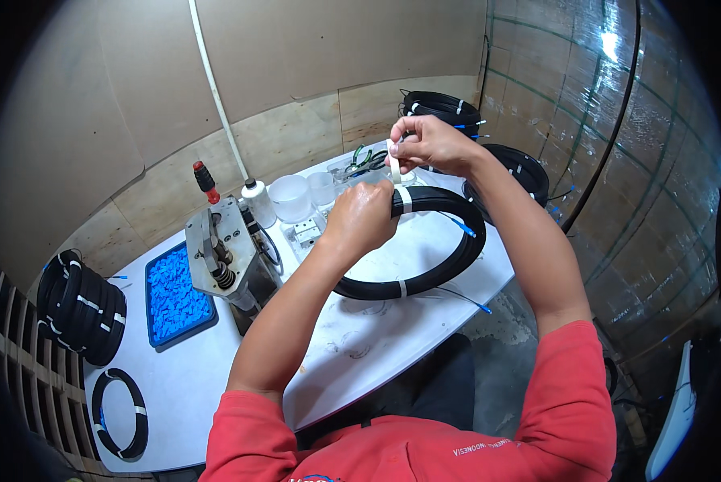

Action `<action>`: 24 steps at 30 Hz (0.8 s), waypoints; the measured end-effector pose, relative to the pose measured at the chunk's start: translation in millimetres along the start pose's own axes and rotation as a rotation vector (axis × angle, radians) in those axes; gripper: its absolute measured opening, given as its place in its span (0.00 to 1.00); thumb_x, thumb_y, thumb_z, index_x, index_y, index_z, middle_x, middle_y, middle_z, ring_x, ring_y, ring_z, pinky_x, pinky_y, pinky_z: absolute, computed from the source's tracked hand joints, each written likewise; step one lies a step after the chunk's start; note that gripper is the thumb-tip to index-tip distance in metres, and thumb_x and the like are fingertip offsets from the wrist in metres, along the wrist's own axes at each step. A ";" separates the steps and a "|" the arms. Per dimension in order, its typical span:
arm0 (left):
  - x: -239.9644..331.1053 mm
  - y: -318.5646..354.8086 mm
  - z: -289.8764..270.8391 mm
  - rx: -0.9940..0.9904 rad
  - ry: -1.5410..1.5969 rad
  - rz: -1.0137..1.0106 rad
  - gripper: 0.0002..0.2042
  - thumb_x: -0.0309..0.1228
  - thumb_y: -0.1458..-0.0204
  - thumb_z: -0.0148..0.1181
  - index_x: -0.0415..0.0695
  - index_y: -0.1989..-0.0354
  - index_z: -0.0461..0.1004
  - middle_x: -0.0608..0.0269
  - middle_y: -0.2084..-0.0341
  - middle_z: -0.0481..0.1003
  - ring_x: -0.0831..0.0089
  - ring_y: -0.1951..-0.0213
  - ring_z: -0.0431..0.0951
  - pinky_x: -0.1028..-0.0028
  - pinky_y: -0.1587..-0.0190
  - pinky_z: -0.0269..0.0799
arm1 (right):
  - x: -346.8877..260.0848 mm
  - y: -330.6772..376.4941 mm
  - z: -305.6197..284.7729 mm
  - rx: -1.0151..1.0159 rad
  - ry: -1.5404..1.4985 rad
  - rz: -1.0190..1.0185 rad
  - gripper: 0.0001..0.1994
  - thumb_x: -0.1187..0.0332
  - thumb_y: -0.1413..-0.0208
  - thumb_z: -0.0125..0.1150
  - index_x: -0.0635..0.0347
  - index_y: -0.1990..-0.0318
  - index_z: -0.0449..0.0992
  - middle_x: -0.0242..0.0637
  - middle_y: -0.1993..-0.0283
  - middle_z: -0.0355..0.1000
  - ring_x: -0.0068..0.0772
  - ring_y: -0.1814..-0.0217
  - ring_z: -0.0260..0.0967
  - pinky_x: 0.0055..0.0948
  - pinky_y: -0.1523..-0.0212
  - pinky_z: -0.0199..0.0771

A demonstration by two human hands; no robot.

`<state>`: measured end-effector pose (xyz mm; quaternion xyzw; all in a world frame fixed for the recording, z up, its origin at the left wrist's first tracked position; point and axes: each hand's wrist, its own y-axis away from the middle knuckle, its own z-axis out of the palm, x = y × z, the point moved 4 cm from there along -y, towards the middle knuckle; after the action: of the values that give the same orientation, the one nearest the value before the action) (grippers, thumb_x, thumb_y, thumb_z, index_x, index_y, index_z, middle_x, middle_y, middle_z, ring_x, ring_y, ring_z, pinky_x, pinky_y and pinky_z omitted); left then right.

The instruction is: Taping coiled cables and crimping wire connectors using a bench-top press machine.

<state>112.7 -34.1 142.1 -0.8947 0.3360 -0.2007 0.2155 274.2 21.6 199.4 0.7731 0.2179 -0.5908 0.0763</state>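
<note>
The left hand (366, 210) grips the upper-left of the black cable coil (441, 201), over the counter (336, 353) toward its right end. The right hand (434, 146), farther off, pinches a white strip (395, 167) whose long axis drops nearly straight to the coil, just beside the left knuckles.

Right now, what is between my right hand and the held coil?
Head view: a pale strip runs from the right hand toward the held coil.

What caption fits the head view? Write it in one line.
Left fingers grip a black coil as right fingers pinch a white strip beside it.
</note>
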 end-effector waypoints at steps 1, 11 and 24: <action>-1.4 -0.1 -0.4 0.001 0.000 -0.001 0.09 0.27 0.54 0.63 0.34 0.68 0.75 0.38 0.75 0.79 0.39 0.69 0.81 0.48 0.63 0.78 | -8.0 2.1 3.0 -0.013 0.037 -0.022 0.07 0.73 0.35 0.62 0.63 0.56 0.69 0.45 0.60 0.80 0.30 0.60 0.80 0.28 0.59 0.82; -9.9 -6.6 2.5 0.003 0.022 -0.059 0.08 0.29 0.53 0.65 0.41 0.66 0.76 0.42 0.75 0.79 0.42 0.68 0.81 0.50 0.62 0.78 | -56.1 83.8 49.6 0.095 0.398 -0.315 0.20 0.77 0.39 0.60 0.61 0.40 0.63 0.43 0.62 0.80 0.31 0.58 0.81 0.31 0.54 0.80; -7.2 -8.3 0.7 0.051 0.032 -0.023 0.10 0.28 0.52 0.62 0.44 0.61 0.73 0.42 0.73 0.79 0.38 0.67 0.79 0.46 0.63 0.74 | 35.0 169.7 114.0 0.774 0.591 -0.525 0.21 0.59 0.50 0.76 0.63 0.57 0.74 0.44 0.60 0.79 0.39 0.57 0.80 0.33 0.54 0.78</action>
<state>112.3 -23.3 144.3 -0.8894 0.3235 -0.2259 0.2307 253.6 -164.2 109.6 0.7973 0.1825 -0.3849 -0.4277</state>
